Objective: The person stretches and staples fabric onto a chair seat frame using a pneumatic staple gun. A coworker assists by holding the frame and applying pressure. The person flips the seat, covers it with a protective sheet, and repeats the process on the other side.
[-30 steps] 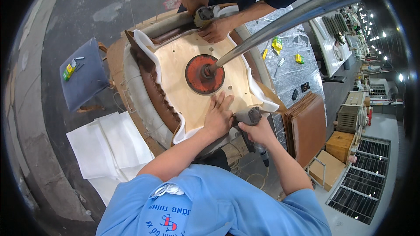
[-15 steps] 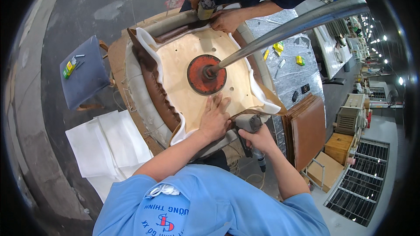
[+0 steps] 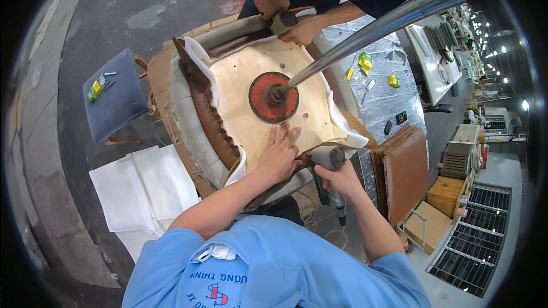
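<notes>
My left hand (image 3: 279, 157) lies on a pale plywood seat panel (image 3: 311, 131), fingers stretched toward the round red press plate (image 3: 258, 100) at its middle. Its thumb side is by the folded edge of brown leather (image 3: 200, 100) and white padding (image 3: 201, 57) wrapped round the panel. Gripped in my right hand (image 3: 341, 179) is a grey air staple gun (image 3: 326, 158), its nose at the near edge of the leather. Across the seat, a co-worker's hand (image 3: 270, 0) holds another staple gun (image 3: 283, 21) at the far edge; the co-worker's other hand (image 3: 301, 31) presses beside it.
A metal press rod (image 3: 371, 37) slants from the plate to the upper right. Brown leather-covered panels (image 3: 402, 177) stand stacked at right. A blue seat pad (image 3: 114, 97) with a small staple box and white cloth sheets (image 3: 142, 194) are at left. A plastic-covered table (image 3: 377, 80) carries small boxes.
The co-worker's staple gun has moved a little right and nearer along the far edge. My hands keep their places on the seat; the whole view has shifted slightly.
</notes>
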Demonstrator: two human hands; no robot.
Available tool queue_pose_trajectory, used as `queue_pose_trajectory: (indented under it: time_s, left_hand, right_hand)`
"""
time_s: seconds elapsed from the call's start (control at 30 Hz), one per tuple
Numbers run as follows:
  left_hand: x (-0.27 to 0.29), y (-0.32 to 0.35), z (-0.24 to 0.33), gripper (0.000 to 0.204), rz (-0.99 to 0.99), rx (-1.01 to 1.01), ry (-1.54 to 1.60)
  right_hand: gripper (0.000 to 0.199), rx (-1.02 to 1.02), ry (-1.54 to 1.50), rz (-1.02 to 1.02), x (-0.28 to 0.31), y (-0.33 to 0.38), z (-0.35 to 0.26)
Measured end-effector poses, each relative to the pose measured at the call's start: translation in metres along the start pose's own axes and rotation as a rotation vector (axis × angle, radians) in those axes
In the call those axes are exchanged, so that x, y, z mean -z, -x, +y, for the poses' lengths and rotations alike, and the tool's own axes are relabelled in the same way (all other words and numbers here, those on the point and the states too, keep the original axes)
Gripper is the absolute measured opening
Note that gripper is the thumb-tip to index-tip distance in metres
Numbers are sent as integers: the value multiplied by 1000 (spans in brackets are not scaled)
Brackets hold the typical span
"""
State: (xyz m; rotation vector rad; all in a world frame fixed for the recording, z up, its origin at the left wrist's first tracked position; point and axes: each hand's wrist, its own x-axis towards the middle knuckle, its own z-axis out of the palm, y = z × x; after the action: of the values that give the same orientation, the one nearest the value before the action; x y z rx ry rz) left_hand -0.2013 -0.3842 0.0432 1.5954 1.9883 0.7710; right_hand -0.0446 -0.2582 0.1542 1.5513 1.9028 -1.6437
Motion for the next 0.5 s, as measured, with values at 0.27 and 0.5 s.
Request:
queue_pose_trajectory:
  time_s: [0.27,0.5]
  left_hand:
    - [-10,-4,-1,27,68,-1,-16]
    - [3,1,-11,13,-23,-9,126]
  right_hand:
    - [27,-24,220,-48,-11,-3,-10]
    - [27,2,98,2,-12,5,-8]
